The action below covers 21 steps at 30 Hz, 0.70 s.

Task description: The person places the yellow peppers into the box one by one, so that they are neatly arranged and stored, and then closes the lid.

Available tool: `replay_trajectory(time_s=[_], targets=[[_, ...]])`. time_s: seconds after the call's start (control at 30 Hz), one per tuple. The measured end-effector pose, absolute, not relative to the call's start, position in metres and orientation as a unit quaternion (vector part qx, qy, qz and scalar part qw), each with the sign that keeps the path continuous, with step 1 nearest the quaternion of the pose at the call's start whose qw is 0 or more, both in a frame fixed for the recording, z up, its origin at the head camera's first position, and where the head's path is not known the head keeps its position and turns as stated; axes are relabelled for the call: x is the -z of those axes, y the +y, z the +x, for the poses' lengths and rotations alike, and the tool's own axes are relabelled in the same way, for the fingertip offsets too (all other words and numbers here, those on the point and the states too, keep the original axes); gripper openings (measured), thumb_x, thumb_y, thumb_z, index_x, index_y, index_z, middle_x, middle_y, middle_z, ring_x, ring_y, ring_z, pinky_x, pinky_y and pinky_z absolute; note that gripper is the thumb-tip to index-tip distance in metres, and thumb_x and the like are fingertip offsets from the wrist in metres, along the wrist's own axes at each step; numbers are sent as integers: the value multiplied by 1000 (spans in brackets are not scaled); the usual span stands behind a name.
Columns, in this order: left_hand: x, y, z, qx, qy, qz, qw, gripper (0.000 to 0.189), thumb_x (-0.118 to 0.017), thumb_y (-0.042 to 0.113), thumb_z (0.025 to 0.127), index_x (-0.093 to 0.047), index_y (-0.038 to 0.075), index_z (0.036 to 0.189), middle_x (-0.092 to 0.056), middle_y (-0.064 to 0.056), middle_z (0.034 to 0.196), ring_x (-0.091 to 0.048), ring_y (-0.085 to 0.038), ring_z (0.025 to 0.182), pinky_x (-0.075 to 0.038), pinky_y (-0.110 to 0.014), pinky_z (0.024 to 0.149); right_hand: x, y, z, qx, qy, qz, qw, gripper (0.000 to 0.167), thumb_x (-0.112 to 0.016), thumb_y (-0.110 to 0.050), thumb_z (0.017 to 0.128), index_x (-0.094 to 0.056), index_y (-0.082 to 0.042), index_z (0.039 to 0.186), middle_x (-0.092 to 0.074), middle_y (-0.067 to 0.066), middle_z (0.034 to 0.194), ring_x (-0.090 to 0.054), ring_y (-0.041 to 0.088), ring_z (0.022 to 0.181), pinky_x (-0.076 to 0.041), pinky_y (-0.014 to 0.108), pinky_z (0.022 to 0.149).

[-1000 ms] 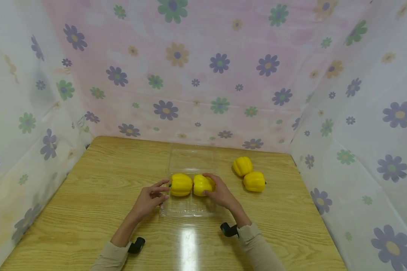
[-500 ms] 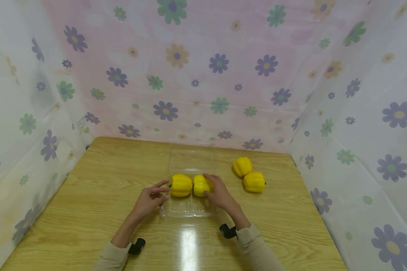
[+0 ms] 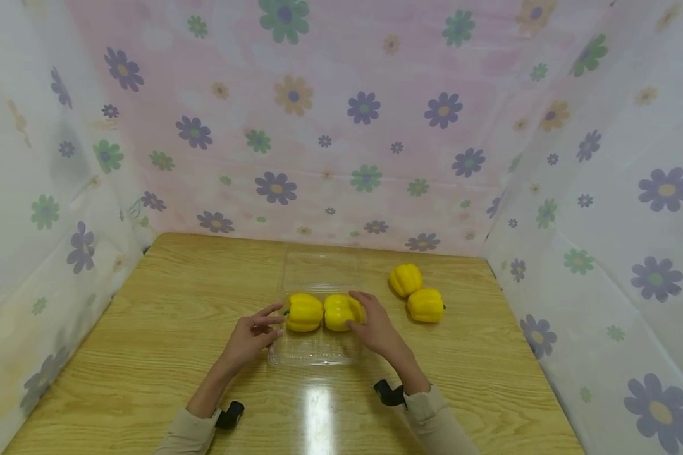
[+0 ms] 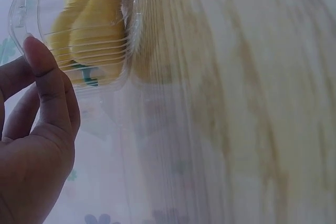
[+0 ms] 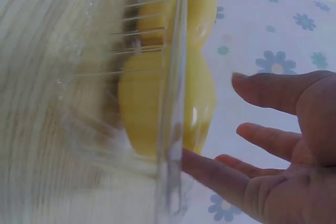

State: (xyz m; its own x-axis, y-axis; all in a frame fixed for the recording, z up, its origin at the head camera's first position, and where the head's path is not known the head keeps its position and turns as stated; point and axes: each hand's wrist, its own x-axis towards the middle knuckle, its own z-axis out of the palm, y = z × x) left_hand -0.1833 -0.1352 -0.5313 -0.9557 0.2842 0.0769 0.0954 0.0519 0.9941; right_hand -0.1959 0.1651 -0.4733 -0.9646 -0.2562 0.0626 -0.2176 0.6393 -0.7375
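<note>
A clear plastic clamshell container [image 3: 313, 357] lies with its lid [image 3: 322, 265] folded back. Two yellow bell peppers rest side by side in its base: the left pepper [image 3: 304, 313], stem pointing left, and the right pepper [image 3: 340, 314]. My left hand [image 3: 249, 335] holds the container's left rim, thumb tip on the edge in the left wrist view. Beside the right pepper is my right hand [image 3: 375, 325], its fingers spread. In the right wrist view its thumb [image 5: 268, 90] is apart from the pepper, and one fingertip is by the container rim.
Two more yellow bell peppers, the rear one [image 3: 406, 280] and the front one [image 3: 425, 305], lie against each other on the wooden table [image 3: 478, 379], right of the container. Flowered cloth [image 3: 330, 126] walls the table at the back and both sides.
My right hand has loosened from the right pepper and drawn slightly rightward, showing more of it. My left hand has stayed at the container's rim. The peppers have hardly moved.
</note>
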Motion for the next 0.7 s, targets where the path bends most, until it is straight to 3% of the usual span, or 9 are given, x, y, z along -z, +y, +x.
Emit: replay_trajectory(time_s=[0.17,0.27,0.4,0.5,0.7], targets=[[533,-136,-183,-677,719,143,61,34,-67,-3,96,-62,-17,126,-40,-28,156,-60,-10,68,-55,-23,56,477,168,-185,492,864,-106,4,47,-69,0,94,-58,-2,140,-48,21,147,-45,43,137,-55,54,99],[534,-135,-184,-680,717,145,57,34,-67,-3,96,-62,-17,126,-40,-28,156,-60,-11,68,-55,-22,55,485,171,-181,546,832,-91,-29,40,-67,5,94,-63,-2,133,-54,18,138,-52,38,125,-60,44,90],[534,-134,-184,-679,718,140,56,34,-67,-2,96,-64,-15,126,-41,-26,156,-60,-12,68,-55,-23,55,499,180,-179,620,779,-64,-60,32,-62,7,96,-63,5,128,-57,24,126,-59,29,102,-62,39,82],[534,-134,-183,-677,722,131,61,34,-67,-1,96,-64,-14,127,-41,-23,157,-60,-11,68,-55,-23,56,509,187,-180,684,727,-27,-51,33,-59,6,99,-57,10,131,-54,25,119,-61,23,94,-63,36,80],[532,-134,-181,-673,728,118,62,35,-68,0,96,-64,-13,128,-43,-21,157,-61,-19,71,-55,-23,57,519,202,-180,749,660,37,-50,34,-56,4,100,-51,13,133,-52,10,110,-58,10,83,-61,26,76]])
